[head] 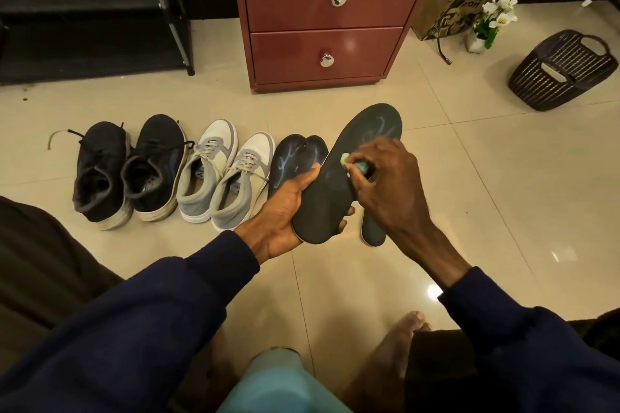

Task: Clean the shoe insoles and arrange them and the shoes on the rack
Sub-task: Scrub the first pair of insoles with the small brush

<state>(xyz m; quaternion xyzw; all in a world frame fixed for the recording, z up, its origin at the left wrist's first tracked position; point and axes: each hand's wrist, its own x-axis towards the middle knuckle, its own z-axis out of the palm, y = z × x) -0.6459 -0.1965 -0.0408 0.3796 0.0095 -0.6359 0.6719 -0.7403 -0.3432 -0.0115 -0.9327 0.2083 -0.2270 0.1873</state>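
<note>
**Insole under the wipe**

Centre frame, I saw the left hand (285, 211) gripping the insole (327, 201) by its heel, tilted. The right hand (385, 184) pinched a green wipe (347, 160) against its middle. Shoes (147, 164) sat left of centre, the rack (84, 6) upper left.

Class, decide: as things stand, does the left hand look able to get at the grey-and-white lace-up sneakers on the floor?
Likely yes: the grey-and-white sneakers lie close beside the left hand, nothing between. But it grips a long black insole, so it is not free.
</note>
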